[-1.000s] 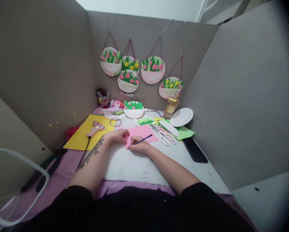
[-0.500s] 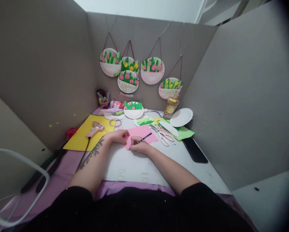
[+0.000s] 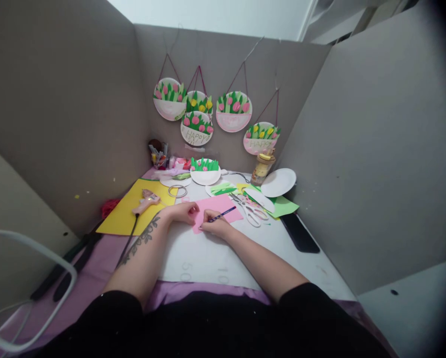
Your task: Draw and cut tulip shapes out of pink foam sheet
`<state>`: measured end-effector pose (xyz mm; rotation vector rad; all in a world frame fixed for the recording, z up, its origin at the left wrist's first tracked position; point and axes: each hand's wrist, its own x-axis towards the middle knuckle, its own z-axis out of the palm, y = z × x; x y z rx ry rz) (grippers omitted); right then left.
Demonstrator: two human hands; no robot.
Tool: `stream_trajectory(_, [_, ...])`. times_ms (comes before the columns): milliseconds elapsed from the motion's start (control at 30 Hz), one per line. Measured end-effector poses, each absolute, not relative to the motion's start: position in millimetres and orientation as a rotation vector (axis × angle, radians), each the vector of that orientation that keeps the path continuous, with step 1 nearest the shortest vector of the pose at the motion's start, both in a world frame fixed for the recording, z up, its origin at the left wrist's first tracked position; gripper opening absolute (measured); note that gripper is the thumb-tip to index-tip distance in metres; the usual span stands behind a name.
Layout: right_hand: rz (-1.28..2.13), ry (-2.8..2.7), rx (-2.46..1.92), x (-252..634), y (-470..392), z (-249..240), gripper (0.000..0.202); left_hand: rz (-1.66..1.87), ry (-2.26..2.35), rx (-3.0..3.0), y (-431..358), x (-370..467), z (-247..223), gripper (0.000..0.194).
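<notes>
A sheet of pink paper [image 3: 219,203] lies on the white table cover in front of me. My right hand [image 3: 215,224] is closed round a dark blue pencil [image 3: 225,213], its point low over the paper's near left corner. At the paper's left edge, my left hand [image 3: 185,213] has its fingers curled, with thumb and fingertips gripping the sheet. The pencil's tip is partly hidden by my right fingers. Just beyond the paper's right side lie white-handled scissors [image 3: 250,216].
A pink glue gun [image 3: 147,201] rests on yellow card [image 3: 122,211] at left. Behind are a metal ring [image 3: 177,191], a plate with paper tulips [image 3: 205,176] and a drink cup [image 3: 262,169]. White plates [image 3: 278,183], green paper [image 3: 285,206] and a phone [image 3: 300,232] lie right.
The view has shifted slightly. The pencil's back end has swung a little to the right, with the right hand moving slightly on the paper. My left hand keeps its place.
</notes>
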<state>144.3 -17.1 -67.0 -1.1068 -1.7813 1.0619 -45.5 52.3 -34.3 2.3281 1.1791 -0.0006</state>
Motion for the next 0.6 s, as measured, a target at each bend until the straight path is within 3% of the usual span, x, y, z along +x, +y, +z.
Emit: stream_trajectory(600, [0.960,-1.864,-1.125,140.8,-21.2,-59.2,0.009,-0.015,1.199,2.316,48.1,-43.1,-28.4,0.059])
